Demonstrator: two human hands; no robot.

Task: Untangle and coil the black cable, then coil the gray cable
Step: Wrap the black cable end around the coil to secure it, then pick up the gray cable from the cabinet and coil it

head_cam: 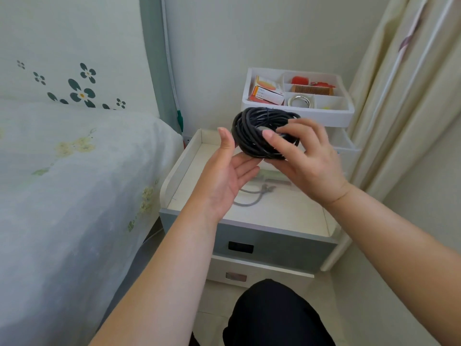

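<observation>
**Black cable coiled, held over nightstand**

Black cable (259, 134) is a tight multi-loop coil, in the air above the nightstand (249, 221). Right hand (303, 158) grips it, thumb pressed on the coil's front, fingers curled behind. Left hand (224, 171) open and flat, palm toward the coil, fingertips touching its lower edge. Gray cable (254, 194) lies loose on the nightstand top, below both hands. White organizer tray (299, 113) behind holds a comb (313, 90), tape roll (300, 101), boxes. Bed to the left
</observation>
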